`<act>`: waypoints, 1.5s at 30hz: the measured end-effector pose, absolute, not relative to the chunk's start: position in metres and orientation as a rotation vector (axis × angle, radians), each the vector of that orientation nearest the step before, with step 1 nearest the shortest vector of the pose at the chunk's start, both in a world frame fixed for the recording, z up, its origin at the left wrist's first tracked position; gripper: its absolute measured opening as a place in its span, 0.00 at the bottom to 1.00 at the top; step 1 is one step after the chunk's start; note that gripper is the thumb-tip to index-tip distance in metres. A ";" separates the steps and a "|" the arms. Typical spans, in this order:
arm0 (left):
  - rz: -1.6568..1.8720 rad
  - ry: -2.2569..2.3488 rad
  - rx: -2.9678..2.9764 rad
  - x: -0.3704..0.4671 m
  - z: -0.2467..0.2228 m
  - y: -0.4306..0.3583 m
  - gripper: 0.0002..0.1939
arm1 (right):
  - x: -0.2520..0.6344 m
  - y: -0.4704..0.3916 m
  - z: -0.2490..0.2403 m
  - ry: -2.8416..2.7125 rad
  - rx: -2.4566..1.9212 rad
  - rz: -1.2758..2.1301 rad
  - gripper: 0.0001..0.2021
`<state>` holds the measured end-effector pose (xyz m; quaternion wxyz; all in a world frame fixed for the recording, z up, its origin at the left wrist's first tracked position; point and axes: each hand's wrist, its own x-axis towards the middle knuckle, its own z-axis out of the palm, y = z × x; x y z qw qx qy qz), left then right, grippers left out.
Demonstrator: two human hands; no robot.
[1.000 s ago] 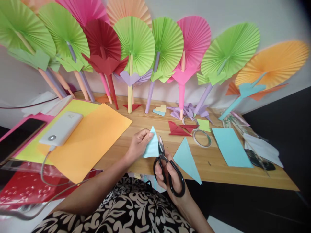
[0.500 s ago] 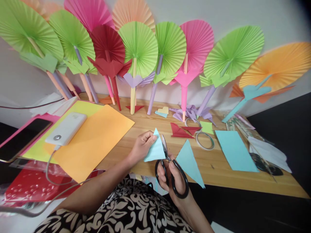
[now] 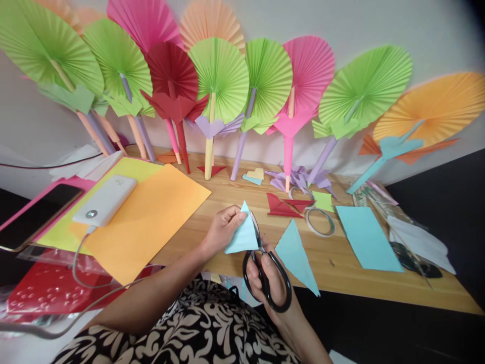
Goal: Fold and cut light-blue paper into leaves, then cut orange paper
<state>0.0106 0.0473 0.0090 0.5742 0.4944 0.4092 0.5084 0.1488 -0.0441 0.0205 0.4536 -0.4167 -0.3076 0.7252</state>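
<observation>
My left hand (image 3: 223, 228) pinches a small light-blue paper triangle (image 3: 243, 236) between thumb and fingers, its tip pointing up. In my right hand (image 3: 270, 278) is a pair of black-handled scissors (image 3: 282, 283), with fingers through the loops. The blades lie along the right edge of the triangle, close together; whether paper is between them is hard to see. Just right of the scissors, a larger light-blue triangle (image 3: 297, 258) lies on the wooden table (image 3: 182, 247), its lower corner at the front edge. Farther right is a light-blue paper rectangle (image 3: 368, 237).
Several pleated paper fans (image 3: 217, 76) lean on the wall. Two tape rolls (image 3: 320, 222) and red paper scraps (image 3: 286, 206) lie mid-table. Left are orange paper (image 3: 151, 217), a white power bank (image 3: 108, 199) with a cable, and a phone (image 3: 41, 215).
The scissors' loops have come nearer together and the blades have closed along the triangle's right edge. The left hand keeps its hold, and the whole view has shifted slightly.
</observation>
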 end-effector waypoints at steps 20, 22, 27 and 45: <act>1.112 0.918 1.132 0.009 0.005 0.046 0.28 | 0.157 -0.041 0.021 -0.704 -0.986 1.854 0.17; 1.080 0.896 1.144 0.009 0.005 0.046 0.27 | 0.157 -0.041 0.021 -0.673 -0.971 1.861 0.18; 1.080 0.875 1.167 0.010 0.007 0.046 0.27 | 0.155 -0.040 0.022 -0.637 -1.019 1.828 0.16; 1.076 0.873 1.203 0.008 0.010 0.046 0.28 | 0.156 -0.048 0.020 -0.729 -1.054 1.797 0.14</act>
